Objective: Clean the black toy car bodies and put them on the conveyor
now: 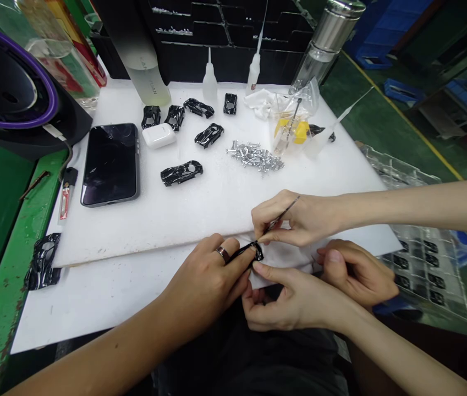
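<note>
- White tabletop (105, 324), near edge partly hidden.
- Left hand (212, 269), near middle: grasping a black toy car (260, 254), apparently to steady it.
- Right hand (357, 272), near right: curled; cannot tell whether around anything.
- Co-worker's far hand (305, 220): pinching a thin tool (285, 212), probably for control.
- Toy car: mostly finger-covered.
- Tool tip: unclear.

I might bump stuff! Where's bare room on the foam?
Bare foam lies between the smartphone, the frontmost toy car body on it and the ringed left hand. It's crowded around the silver parts, needle-tipped bottles and coworker's hands.
</note>
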`<state>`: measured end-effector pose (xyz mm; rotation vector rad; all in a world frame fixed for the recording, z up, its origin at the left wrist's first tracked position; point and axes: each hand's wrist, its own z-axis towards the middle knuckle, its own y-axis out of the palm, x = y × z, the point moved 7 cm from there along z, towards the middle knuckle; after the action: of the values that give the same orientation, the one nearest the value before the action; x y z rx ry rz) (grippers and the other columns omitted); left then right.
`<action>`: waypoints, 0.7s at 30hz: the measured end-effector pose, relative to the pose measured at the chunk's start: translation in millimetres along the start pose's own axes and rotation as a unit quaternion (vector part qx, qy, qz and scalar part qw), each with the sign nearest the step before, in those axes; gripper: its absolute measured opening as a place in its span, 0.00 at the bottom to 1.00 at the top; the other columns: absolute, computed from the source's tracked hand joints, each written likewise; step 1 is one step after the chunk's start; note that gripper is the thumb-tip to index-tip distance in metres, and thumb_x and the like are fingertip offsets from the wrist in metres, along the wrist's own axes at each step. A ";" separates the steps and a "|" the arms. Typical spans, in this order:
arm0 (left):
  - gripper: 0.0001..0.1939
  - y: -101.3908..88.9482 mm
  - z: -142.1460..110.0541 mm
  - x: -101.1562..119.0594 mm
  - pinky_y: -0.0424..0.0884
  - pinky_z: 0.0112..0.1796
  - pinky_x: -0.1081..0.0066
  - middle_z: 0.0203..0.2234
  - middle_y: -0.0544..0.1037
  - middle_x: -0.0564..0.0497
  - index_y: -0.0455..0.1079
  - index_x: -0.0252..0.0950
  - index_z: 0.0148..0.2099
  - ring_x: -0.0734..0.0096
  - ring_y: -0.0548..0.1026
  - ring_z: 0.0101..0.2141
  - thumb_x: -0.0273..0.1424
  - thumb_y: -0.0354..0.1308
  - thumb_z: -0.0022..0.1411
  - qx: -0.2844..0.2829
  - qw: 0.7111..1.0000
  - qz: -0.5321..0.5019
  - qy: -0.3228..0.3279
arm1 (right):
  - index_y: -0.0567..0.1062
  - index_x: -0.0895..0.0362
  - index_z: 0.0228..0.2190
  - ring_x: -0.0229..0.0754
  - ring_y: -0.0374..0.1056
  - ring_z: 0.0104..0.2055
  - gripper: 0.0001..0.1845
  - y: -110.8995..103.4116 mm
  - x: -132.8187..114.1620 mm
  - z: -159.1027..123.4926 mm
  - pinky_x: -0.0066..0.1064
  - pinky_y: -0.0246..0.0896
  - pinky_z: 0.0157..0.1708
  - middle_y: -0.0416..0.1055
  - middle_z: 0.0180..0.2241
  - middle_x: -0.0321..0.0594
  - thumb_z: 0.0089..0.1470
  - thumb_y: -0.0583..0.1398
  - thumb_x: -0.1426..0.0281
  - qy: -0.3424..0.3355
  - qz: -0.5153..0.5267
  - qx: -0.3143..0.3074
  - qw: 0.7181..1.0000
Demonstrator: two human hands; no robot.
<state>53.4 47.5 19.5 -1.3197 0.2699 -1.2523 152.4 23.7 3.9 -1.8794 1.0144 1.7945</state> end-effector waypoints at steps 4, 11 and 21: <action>0.15 -0.9 -0.2 0.1 0.72 0.35 0.62 0.36 0.73 0.45 0.71 0.29 0.56 0.63 0.67 0.35 0.27 0.54 0.71 0.001 1.000 0.000 0.001 | 0.78 0.64 0.25 0.20 0.75 0.36 0.42 -2.1 0.0 -1.1 0.09 0.64 0.42 0.75 0.30 0.37 0.65 0.29 0.84 -0.002 0.032 0.013 0.999; 0.14 0.5 0.4 0.8 0.71 0.35 0.62 0.36 0.73 0.45 0.70 0.29 0.56 0.63 0.66 0.35 0.27 0.54 0.71 -0.002 1.000 0.007 0.007 | 0.82 0.59 0.33 0.29 0.79 0.37 0.20 -22.0 -2.8 -10.2 0.15 0.70 0.37 0.79 0.31 0.34 0.68 0.51 0.70 -0.041 0.028 0.158 0.986; 0.13 -3.4 1.3 2.2 0.71 0.35 0.63 0.35 0.73 0.45 0.71 0.29 0.55 0.63 0.67 0.34 0.27 0.54 0.71 0.004 1.000 0.009 0.007 | 0.83 0.57 0.30 0.34 0.80 0.32 0.15 -26.8 -23.7 -10.2 0.19 0.74 0.32 0.79 0.26 0.32 0.64 0.58 0.72 -0.102 -0.061 0.223 0.968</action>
<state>53.5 47.3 23.8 -1.3003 0.2857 -1.2463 179.8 41.0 22.2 -1.4226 1.0897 1.4971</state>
